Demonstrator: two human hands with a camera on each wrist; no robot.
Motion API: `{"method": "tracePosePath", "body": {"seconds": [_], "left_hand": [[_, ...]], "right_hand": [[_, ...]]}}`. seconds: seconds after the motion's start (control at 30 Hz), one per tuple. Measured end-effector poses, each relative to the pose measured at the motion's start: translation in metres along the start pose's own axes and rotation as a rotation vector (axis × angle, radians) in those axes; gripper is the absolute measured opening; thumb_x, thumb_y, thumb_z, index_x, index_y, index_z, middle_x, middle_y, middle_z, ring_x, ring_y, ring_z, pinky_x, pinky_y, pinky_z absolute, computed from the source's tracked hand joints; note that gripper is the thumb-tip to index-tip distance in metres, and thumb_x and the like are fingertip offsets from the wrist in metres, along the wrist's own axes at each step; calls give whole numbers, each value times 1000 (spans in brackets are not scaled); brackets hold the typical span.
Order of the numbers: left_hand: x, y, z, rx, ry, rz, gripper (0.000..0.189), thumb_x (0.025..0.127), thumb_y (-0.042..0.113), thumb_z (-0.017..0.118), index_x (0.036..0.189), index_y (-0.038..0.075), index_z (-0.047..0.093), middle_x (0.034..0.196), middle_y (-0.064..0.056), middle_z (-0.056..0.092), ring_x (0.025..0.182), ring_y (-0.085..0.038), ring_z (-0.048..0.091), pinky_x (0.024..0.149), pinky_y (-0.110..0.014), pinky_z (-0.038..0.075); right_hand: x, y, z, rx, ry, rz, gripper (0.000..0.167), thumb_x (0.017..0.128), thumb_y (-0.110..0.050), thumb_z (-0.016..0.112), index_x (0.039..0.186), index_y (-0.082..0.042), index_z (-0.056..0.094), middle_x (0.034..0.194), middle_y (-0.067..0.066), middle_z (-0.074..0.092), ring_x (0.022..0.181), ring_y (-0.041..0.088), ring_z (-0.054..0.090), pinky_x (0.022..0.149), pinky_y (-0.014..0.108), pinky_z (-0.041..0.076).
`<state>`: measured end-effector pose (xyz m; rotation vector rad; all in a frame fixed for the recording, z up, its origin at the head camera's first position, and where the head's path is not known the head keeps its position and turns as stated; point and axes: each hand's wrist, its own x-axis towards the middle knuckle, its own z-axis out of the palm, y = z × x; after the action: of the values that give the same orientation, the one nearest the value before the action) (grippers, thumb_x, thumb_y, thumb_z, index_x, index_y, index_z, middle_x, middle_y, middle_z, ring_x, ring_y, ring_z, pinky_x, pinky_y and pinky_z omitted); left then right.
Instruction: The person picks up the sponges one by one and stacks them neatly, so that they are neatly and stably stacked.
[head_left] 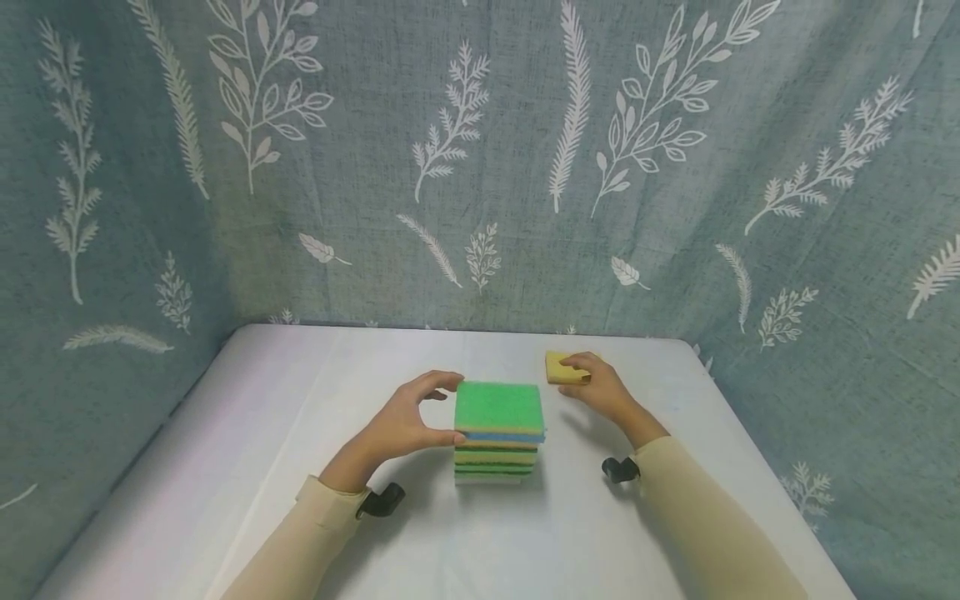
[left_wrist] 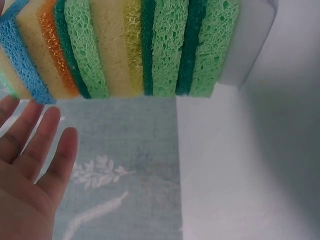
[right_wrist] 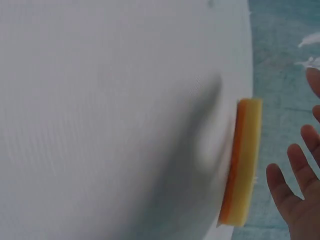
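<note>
A stack of sponges in several colours stands upright on the table, a green one on top. In the left wrist view its layers show in green, cream, blue, orange and yellow, with a smooth white piece at the bottom. My left hand holds the upper stack at its left side, thumb at the near edge and fingertips at the far edge. Farther back on the right lies a single yellow sponge with an orange layer. Over it hovers my right hand, fingers spread and apart from the sponge.
The white table ends at a rounded back edge. A grey-green curtain with white leaf prints surrounds it at the back and sides. A small black wrist device is on my left wrist, another black device on my right.
</note>
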<state>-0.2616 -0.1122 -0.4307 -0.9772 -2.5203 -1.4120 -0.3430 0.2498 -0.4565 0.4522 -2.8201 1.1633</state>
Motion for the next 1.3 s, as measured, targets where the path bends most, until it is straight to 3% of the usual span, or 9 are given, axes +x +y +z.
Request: {"method": "tracePosePath", "body": {"seconds": [0.1,0.3,0.57,0.8,1.03,1.3], "left_hand": [[0,-1,0,10,1,-5,82,69,53,84,139,25,50,129,8,55,118,-16,52,98,-44,45],[0,-2,1,10,-3,-8,82,70,53,84,139,27,49,129,9,54,118,-15,52,98,-44,45],[2,-2,0,3,0,-4,83,69,52,84,140,27,49,128,10,54,117,-14,52,98,-42,45],[1,-1,1,12,0,-11,84,69,54,84,141,27,49,127,10,55,117,-14,52,98,-42,45],[1,-2,1,3,-5,-22,85,69,54,84,141,25,49,128,8,55,120,-26,53,99,-44,44],[0,-1,0,12,-2,-30,85,69,54,84,141,25,49,129,9,55,117,-16,53,98,-44,45]], "right_hand": [[6,9,0,-93,-2,-21,47,84,-17,78,128,-6,62,133,13,53,124,35,48,100,52,43],[16,19,-6,-269,-34,-70,47,83,-21,79,124,-4,64,128,14,55,121,37,49,103,54,38],[24,31,-13,-422,-84,-1,50,84,-19,74,129,-2,60,133,17,49,125,39,42,106,53,34],[27,40,-14,-429,-79,75,52,83,-18,75,130,-3,60,137,19,43,127,40,39,106,55,34],[32,42,-15,-429,-129,122,50,83,-15,73,130,-5,61,141,20,40,131,42,36,108,57,29],[37,47,-15,-375,-142,137,51,79,-8,72,128,-4,60,145,23,38,134,44,33,111,57,24]]}}
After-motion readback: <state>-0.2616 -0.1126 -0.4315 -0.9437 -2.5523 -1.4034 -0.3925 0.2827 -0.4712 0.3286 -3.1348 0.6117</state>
